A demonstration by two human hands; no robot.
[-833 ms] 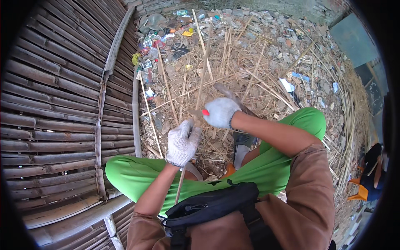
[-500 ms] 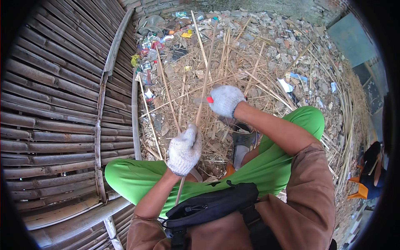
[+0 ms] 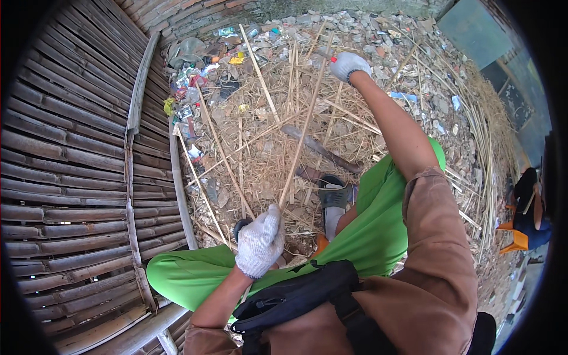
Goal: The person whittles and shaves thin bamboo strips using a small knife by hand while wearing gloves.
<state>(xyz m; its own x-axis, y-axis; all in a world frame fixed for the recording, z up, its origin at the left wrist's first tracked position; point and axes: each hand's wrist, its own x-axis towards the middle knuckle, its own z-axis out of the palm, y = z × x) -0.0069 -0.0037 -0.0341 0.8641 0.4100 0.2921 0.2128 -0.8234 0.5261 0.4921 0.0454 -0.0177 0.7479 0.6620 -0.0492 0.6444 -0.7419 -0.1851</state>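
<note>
My left hand (image 3: pixel 260 241), in a white knitted glove, is closed around the near part of a long, thin bamboo strip (image 3: pixel 304 129). The strip slants up and away to the right from my fist. My right hand (image 3: pixel 350 66), also gloved, is stretched far forward and closed on a knife. Of the knife, a bit of red handle (image 3: pixel 333 59) and a short grey blade (image 3: pixel 325 54) show. The blade lies at the strip's far part and seems to touch it. Wood shavings (image 3: pixel 266 160) cover the ground beneath.
A bamboo slat wall (image 3: pixel 71 177) stands on the left. Several loose strips (image 3: pixel 257 71) lie around, with a dark curved piece (image 3: pixel 322 149) beside my sandalled foot (image 3: pixel 335 198). Litter (image 3: pixel 192 83) lies by the brick wall (image 3: pixel 195 18). A person sits near an orange stool (image 3: pixel 513 238) at right.
My right hand has moved far forward along the strip with the knife. My left hand keeps its grip, slightly lower in view. The view has shifted a little, uncovering the dark curved piece.
</note>
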